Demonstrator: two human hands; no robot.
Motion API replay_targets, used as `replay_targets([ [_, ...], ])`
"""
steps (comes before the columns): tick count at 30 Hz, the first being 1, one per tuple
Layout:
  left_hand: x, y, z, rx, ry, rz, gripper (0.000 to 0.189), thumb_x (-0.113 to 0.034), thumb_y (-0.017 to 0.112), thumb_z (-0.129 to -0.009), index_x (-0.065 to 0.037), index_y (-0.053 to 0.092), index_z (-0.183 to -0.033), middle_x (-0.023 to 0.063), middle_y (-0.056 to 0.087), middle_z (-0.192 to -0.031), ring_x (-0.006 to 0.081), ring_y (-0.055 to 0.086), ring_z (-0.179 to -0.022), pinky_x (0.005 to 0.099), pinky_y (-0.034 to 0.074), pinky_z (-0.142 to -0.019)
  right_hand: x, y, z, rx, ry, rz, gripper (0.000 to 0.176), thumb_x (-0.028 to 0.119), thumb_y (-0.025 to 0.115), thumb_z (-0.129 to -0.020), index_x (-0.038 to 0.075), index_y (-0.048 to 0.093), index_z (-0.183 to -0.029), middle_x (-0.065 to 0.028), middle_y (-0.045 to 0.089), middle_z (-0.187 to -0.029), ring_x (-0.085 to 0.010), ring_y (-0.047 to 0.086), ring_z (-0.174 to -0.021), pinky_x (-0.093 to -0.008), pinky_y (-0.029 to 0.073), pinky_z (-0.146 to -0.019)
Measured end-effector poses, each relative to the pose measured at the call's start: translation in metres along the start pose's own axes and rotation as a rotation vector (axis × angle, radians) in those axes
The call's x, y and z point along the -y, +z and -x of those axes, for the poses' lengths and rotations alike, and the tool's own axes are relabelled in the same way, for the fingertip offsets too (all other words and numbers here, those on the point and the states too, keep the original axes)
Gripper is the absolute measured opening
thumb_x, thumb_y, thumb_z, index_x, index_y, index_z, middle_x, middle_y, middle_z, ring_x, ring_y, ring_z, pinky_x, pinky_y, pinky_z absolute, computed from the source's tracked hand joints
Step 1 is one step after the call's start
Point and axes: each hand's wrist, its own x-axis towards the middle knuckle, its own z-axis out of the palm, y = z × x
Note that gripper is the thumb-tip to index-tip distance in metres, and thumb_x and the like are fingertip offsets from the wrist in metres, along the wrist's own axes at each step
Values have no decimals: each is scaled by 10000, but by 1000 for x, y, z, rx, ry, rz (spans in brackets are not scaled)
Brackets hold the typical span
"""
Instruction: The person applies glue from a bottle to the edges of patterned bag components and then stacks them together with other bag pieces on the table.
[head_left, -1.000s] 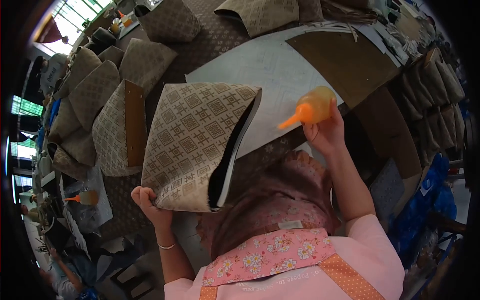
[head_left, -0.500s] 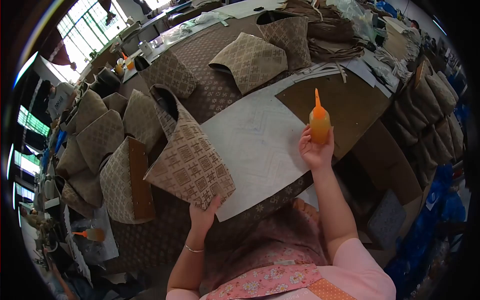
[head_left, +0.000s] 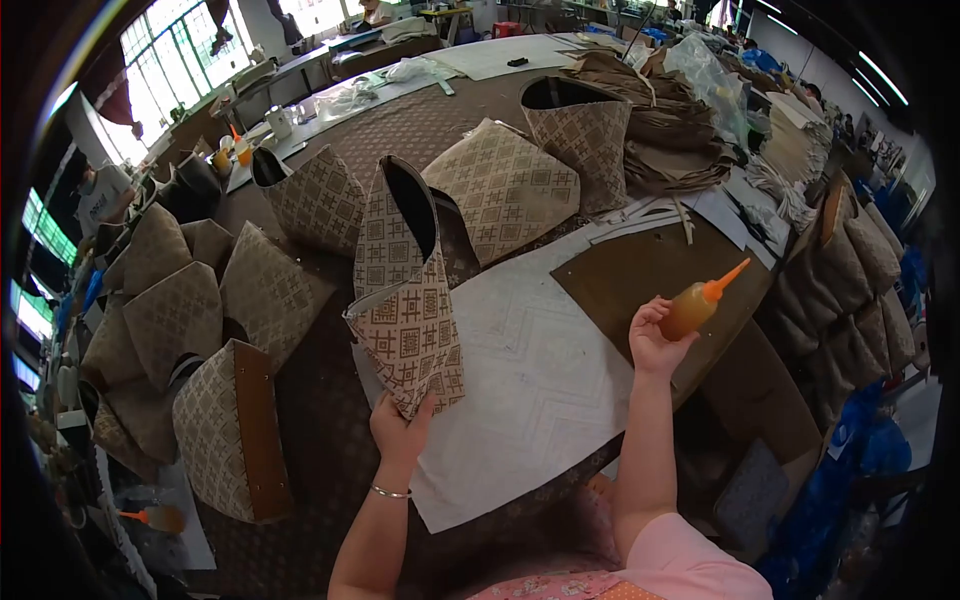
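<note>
My left hand grips the lower edge of a beige patterned bag body, whose dark open mouth faces up and away from me. In my right hand is a squeeze bottle of amber liquid, with its long orange nozzle pointing up and to the right. Between my hands lies a white sheet with faint angled lines. Behind it are more patterned bag bodies, one lying flat and one upright. A brown board lies beneath my right hand.
Several patterned bag pieces crowd the left side, one with a brown base. Another orange-tipped bottle lies at lower left. Stacked brown material stands at the back, and more bags hang or pile at right. A person is at far left.
The bag body in my left hand has turned more upright, showing more of its opening. My right hand has tipped the bottle from upright to the right. The head view has shifted upward.
</note>
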Motion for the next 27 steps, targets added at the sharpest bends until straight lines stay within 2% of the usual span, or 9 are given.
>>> replay_targets([
  [5, -4, -2, -1, 4, -2, 20, 267, -185, 743, -731, -19, 665, -925, 91, 653, -908, 230, 628, -845, 317, 482, -731, -44, 22, 17, -15, 94, 118, 759, 652, 540, -773, 6, 473, -1165, -47, 568, -960, -161, 537, -787, -262, 443, -696],
  [7, -4, -2, -2, -5, 13, 34, 264, -178, 744, -727, -18, 665, -921, 91, 654, -904, 230, 629, -840, 319, 483, -727, -61, 14, 5, 138, 181, 843, 583, 470, 592, -843, 54, 453, -1227, -39, 568, -1048, -142, 544, -877, -253, 443, -758],
  [9, -3, -3, -2, 18, 29, -15, 253, -166, 744, -721, -19, 667, -911, 96, 653, -895, 238, 629, -832, 322, 486, -724, -92, 17, -23, 357, 12, 1603, 482, 195, 638, -826, 104, 442, -1257, -40, 513, -1186, -191, 520, -979, -319, 436, -830],
  [11, 2, 0, -2, 8, 15, 36, 251, -167, 745, -718, -20, 668, -907, 98, 654, -885, 243, 629, -832, 323, 487, -721, -118, 30, -56, 881, -579, 2404, 558, 44, 611, -772, 145, 431, -1290, -70, 478, -1262, -262, 448, -1133, -396, 368, -953],
  [14, 3, -1, 1, -5, -7, 60, 254, -171, 748, -710, -22, 672, -902, 99, 656, -871, 250, 630, -829, 324, 489, -720, -130, 6, -121, 913, -1001, 2845, 599, 4, 567, -764, 175, 416, -1318, -86, 443, -1303, -318, 350, -1233, -456, 284, -1018],
  [18, 6, -2, -2, 5, 44, 52, 268, -183, 752, -701, -27, 676, -905, 101, 659, -861, 257, 631, -822, 323, 494, -722, -126, -13, -159, 794, -1222, 2871, 429, 19, 492, -799, 161, 556, -1199, -52, 493, -1249, -296, 397, -1191, -453, 318, -979],
  [21, 7, -2, -1, 21, 43, 35, 265, -170, 753, -696, -26, 677, -905, 108, 659, -879, 257, 633, -819, 323, 496, -727, -108, -25, -174, 711, -974, 2693, 363, 4, 516, -779, 170, 638, -1079, -38, 591, -1064, -281, 502, -1019, -413, 398, -888],
  [22, 8, -2, 0, 21, 43, 24, 265, -170, 753, -696, -26, 677, -905, 108, 659, -879, 257, 633, -819, 323, 496, -727, -107, -25, -173, 793, -1179, 2586, 316, 10, 564, -747, 173, 674, -994, -24, 617, -896, -273, 536, -866, -395, 438, -790],
  [27, 9, 1, 2, 9, -20, 171, 255, -112, 743, -708, -2, 665, -925, 101, 651, -936, 221, 623, -854, 319, 487, -744, -100, -19, -166, 534, -1016, 2425, 241, 53, 623, -773, 116, 655, -1003, -70, 598, -854, -284, 530, -852, -373, 439, -737],
])
